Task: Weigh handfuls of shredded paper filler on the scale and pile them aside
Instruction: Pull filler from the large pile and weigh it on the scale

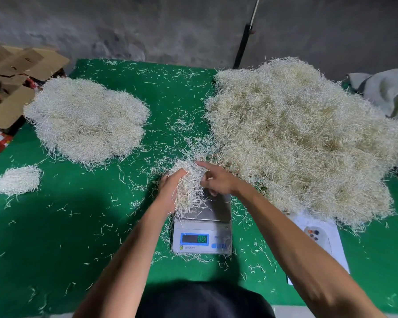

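Handful: a clump of shredded paper filler (189, 182) sits between both hands, over the far-left part of the scale (202, 228); whether it rests on the pan or hangs just above it, I cannot tell.
Left hand: the left hand (170, 191) cups the clump from its 9 o'clock side, fingers curled into the strands, probably to keep loose shreds from spilling off the pan's edge.
Right hand: the right hand (218, 180) comes in from 3 o'clock, fingers bent and pinching strands at the top of the clump, likely trimming or adding to the amount.
Readout: the scale's display faces the person at 6 o'clock, unblocked by either arm; its digits are too blurred to read surely.
Source: the big heap (296, 138) lies at 1 to 3 o'clock, touching the scale's far-right corner, a short reach for the right hand.
Weighed piles: the large pile (87, 118) sits at 10 o'clock and a small pile (17, 180) at 9 o'clock, well apart from the scale.
Open room: bare green surface (78, 226), strewn only with stray shreds, runs from the scale toward 9 o'clock, a free path for carrying the clump aside.
Edges: cardboard boxes (16, 72) crowd the far-left corner; a white sheet (331, 244) lies at 4 o'clock.
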The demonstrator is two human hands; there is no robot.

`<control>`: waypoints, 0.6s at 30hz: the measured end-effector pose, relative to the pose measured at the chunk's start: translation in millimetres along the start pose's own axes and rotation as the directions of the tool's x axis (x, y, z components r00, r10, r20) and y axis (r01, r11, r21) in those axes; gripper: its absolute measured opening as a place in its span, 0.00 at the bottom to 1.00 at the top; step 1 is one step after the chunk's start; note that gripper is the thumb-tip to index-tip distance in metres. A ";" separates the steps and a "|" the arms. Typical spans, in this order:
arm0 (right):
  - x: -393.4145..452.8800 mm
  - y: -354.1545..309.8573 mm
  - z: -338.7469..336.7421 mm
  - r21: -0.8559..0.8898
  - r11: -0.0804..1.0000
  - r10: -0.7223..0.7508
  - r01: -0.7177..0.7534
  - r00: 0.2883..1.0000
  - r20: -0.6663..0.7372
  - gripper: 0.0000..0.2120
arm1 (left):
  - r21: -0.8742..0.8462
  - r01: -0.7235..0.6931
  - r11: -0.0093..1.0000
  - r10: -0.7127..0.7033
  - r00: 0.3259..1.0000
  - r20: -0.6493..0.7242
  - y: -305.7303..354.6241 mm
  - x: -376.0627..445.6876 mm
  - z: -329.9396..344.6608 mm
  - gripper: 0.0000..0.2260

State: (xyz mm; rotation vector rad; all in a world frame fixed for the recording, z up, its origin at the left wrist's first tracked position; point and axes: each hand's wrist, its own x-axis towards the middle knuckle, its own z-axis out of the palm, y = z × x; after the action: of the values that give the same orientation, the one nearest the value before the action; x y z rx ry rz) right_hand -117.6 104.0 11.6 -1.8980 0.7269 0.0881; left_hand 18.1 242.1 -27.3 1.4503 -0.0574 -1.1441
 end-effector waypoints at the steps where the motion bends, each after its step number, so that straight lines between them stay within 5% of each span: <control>1: 3.4 0.8 4.4 -0.078 0.997 0.009 -0.013 0.999 -0.043 0.18 | -0.022 0.000 1.000 0.001 1.000 0.023 0.2 0.3 -0.3 0.61; 2: 5.5 1.3 7.2 -0.139 0.990 -0.001 -0.014 0.994 -0.111 0.07 | -0.043 -0.007 0.999 0.009 0.999 0.032 0.7 0.0 -2.7 0.62; 4: 10.1 6.5 5.7 -0.212 0.976 -0.011 -0.047 0.965 -0.261 0.12 | -0.069 -0.026 0.997 0.025 1.000 -0.012 3.5 -2.7 -12.0 0.58; 9: 11.1 12.3 -5.7 -0.018 0.994 0.092 -0.108 0.908 -0.408 0.12 | -0.070 -0.011 0.998 0.009 1.000 -0.025 -2.3 -6.9 -19.1 0.48; 14: 9.1 30.4 -49.9 0.514 0.841 0.460 -0.172 0.727 -0.510 0.12 | -0.201 -0.042 0.979 0.042 0.999 -0.004 -4.5 -7.7 -31.8 0.26; 18: 3.3 33.9 -75.6 0.649 0.760 0.423 0.014 0.748 -0.511 0.25 | -0.180 -0.077 0.981 0.063 0.995 -0.080 -7.3 1.6 -38.2 0.37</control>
State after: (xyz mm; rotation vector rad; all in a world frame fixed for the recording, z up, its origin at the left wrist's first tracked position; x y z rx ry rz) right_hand -152.4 28.9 16.4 -1.1551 1.2613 -0.6253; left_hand 39.6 271.1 -42.0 1.3159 0.0473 -1.0101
